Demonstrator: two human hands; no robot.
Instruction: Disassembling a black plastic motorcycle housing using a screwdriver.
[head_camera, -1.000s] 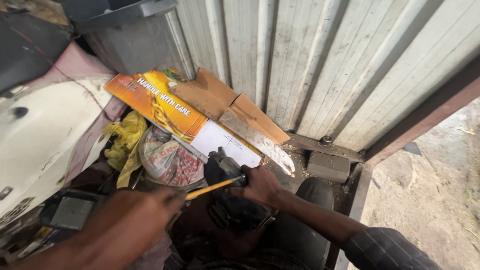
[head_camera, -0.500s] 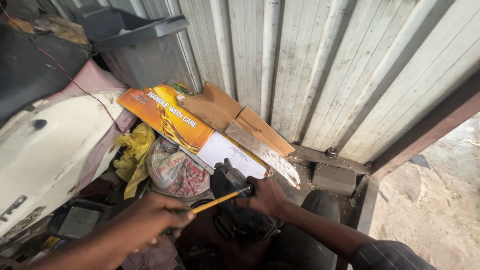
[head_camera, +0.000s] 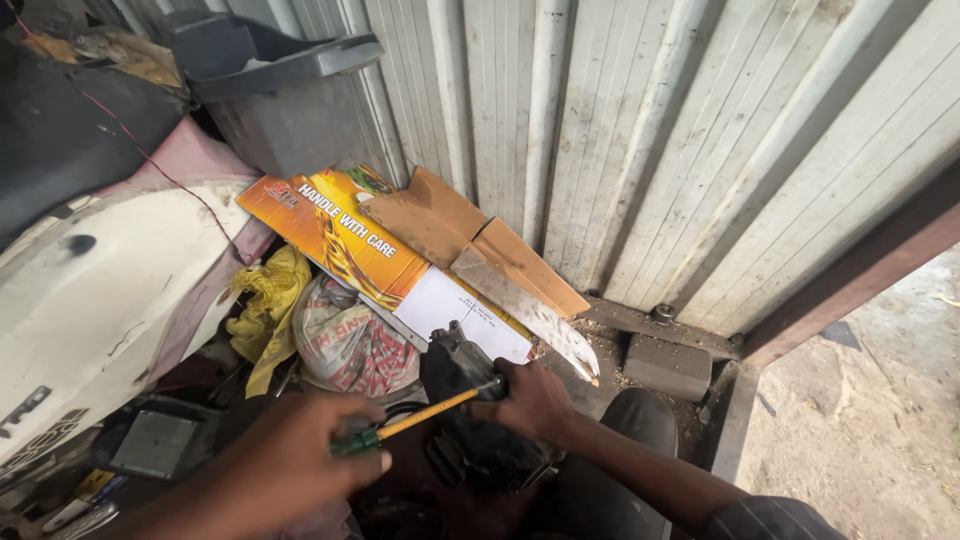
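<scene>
My left hand (head_camera: 290, 455) grips the green and yellow handle of a screwdriver (head_camera: 415, 425), whose shaft points up and to the right. Its tip meets a black greasy machine part (head_camera: 460, 400) low in the middle. My right hand (head_camera: 535, 400) closes around that part's right side, beside the tip. The bottom of the part is hidden in dark clutter.
An orange and white cardboard box (head_camera: 400, 260) leans on the corrugated metal wall (head_camera: 620, 130). Below it lie a yellow rag (head_camera: 265, 310) and a printed sack (head_camera: 350, 345). A white vehicle panel (head_camera: 90, 300) is at left, a grey brick (head_camera: 665, 365) and bare ground at right.
The view has shifted a little, so the box and wall sit higher and more to the right. Both hands stay on the screwdriver and the black part.
</scene>
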